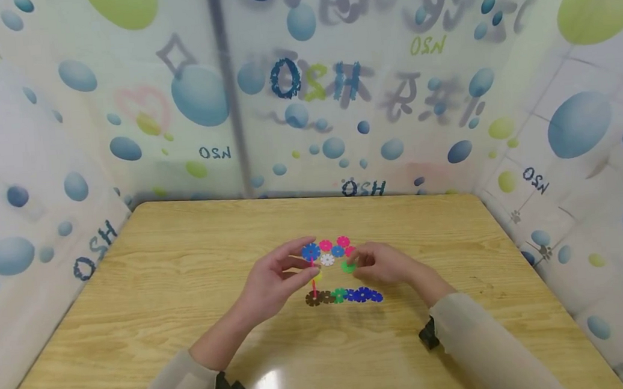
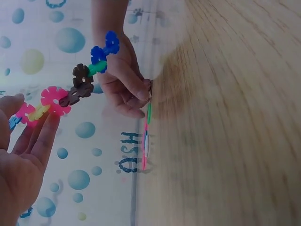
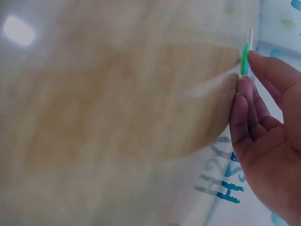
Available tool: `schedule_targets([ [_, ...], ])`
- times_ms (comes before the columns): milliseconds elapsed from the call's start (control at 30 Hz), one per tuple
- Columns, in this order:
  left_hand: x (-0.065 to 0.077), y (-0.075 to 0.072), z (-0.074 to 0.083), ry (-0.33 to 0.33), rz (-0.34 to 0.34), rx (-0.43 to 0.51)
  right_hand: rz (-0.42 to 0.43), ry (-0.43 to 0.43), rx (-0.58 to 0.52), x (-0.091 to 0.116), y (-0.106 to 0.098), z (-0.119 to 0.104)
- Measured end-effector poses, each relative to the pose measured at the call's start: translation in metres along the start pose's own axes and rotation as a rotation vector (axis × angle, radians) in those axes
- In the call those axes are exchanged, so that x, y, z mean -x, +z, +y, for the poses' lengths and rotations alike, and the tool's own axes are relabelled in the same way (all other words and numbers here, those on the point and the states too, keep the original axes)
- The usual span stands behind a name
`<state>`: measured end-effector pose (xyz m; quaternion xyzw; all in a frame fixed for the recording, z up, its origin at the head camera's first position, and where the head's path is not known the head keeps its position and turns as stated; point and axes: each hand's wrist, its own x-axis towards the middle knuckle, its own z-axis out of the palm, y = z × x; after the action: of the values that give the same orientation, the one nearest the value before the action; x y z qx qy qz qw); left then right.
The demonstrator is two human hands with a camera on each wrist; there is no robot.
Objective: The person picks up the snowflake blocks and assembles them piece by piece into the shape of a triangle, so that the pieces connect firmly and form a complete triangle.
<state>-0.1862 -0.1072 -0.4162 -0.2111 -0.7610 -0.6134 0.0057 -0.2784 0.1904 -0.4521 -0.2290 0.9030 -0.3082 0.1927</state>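
My left hand (image 1: pixel 274 278) pinches a linked chain of toothed plastic flower discs between thumb and fingers. Its blue disc (image 1: pixel 311 252) is at the fingertips; a pink disc (image 2: pixel 55 100) and a yellow one (image 2: pixel 38 112) sit within the grip. From there the chain runs through brown discs (image 2: pixel 83 80) and a green one (image 1: pixel 339 295) to several dark blue discs (image 1: pixel 363 294), clear of the table. My right hand (image 1: pixel 384 265) reaches down with bent fingers at a loose green disc (image 3: pixel 244 59) on the table. Whether they pinch it is unclear.
Loose discs lie flat beyond the hands on the wooden table (image 1: pixel 211 237): a white one (image 1: pixel 327 259), pink ones (image 1: pixel 343 241) and a smaller blue one (image 1: pixel 338 251). Patterned walls (image 1: pixel 307 128) stand behind the table and at its sides.
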Motion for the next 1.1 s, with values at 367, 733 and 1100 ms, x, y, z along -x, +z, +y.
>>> schedule_targets([
  [367,-0.001,0.001,-0.003,0.009,0.002,0.001,0.018,0.029,-0.01,-0.002,0.003,0.001],
  [733,-0.001,0.005,-0.002,-0.029,-0.009,0.031,0.2,-0.085,-0.357,0.024,-0.004,-0.021],
  [1100,-0.004,0.009,-0.001,-0.011,-0.021,0.027,0.15,-0.106,-0.763,0.051,-0.008,-0.061],
])
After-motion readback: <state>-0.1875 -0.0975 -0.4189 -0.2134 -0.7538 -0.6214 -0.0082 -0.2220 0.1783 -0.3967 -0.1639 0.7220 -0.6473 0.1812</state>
